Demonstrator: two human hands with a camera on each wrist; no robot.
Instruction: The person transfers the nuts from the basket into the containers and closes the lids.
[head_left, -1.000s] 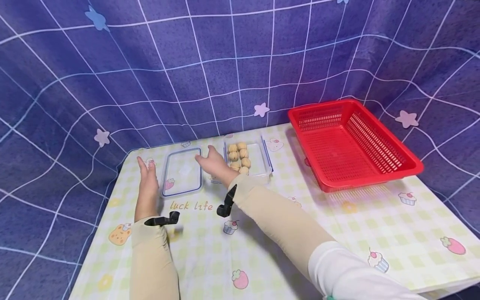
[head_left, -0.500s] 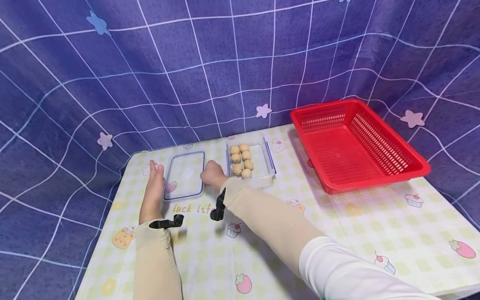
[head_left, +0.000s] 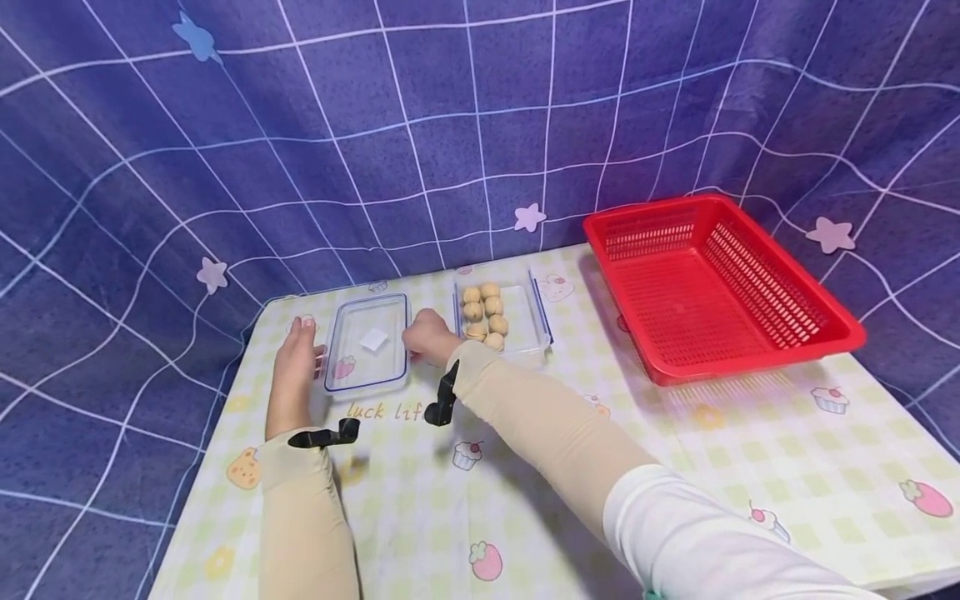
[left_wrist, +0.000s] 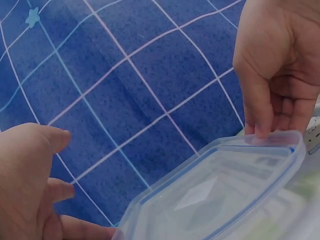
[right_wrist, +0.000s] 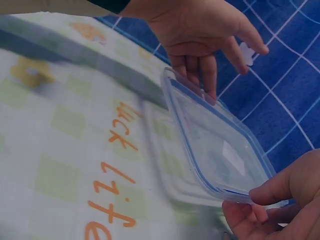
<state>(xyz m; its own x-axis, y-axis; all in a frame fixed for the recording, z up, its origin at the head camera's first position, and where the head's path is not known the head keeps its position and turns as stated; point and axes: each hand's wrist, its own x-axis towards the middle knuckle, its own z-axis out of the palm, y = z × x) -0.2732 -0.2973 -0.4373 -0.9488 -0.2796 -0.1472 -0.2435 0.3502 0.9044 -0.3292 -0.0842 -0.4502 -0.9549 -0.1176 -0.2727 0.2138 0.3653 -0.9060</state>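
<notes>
A clear plastic lid (head_left: 360, 333) with a blue seal ring and a white square on it is raised off the tablecloth; its shadow shows in the right wrist view. My right hand (head_left: 431, 335) pinches the lid's right edge between thumb and fingers. On the opposite side, the fingertips of my left hand (right_wrist: 197, 35) touch the left edge, the thumb standing away from it. Just right of my right hand stands a clear plastic box (head_left: 522, 321), with several walnuts (head_left: 474, 311) in rows along its left part.
A large red plastic basket (head_left: 682, 300) stands at the right of the table, beyond the box. A patterned cloth (head_left: 570, 517) covers the table. Behind it hangs a blue curtain (head_left: 315, 167) with white lines and stars.
My right hand has come left from beside the box and taken hold of the lid's right edge. My left hand has closed in on its left edge. The lid has risen off the table.
</notes>
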